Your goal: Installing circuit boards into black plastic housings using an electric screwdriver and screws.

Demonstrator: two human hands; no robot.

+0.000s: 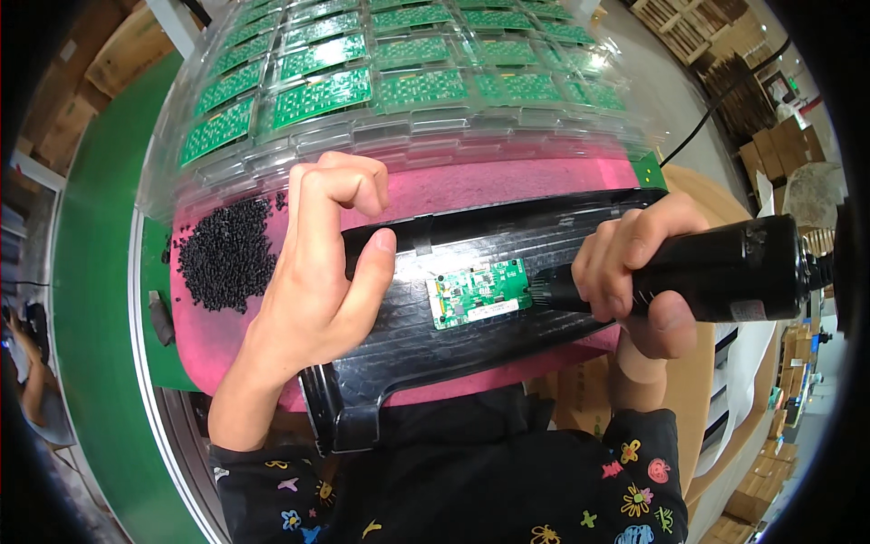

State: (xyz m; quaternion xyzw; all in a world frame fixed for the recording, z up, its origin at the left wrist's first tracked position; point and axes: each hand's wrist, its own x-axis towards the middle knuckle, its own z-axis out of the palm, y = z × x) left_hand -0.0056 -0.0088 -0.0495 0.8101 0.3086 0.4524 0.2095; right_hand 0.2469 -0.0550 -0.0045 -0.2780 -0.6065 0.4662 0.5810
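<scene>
A green circuit board (485, 292) lies in the middle of a long black plastic housing (435, 367), with dark screws showing near its corners. My right hand (639, 263) is wrapped round a black electric screwdriver (725, 272), held nearly level. Its tapered nose meets the board's right edge; the tip itself is hard to make out. Over the left end of the housing is my left hand (317, 263), fingers curled and thumb held apart, with nothing visible between them. Beside it, a heap of small black screws (227, 258) is spread on the pink mat (507, 177).
Stacked clear plastic trays (444, 122) full of green circuit boards stand at the far side. A small dark piece (160, 317) lies left of the mat on the green table (109, 272). A cable (725, 95) hangs at the right, near cardboard boxes (779, 150).
</scene>
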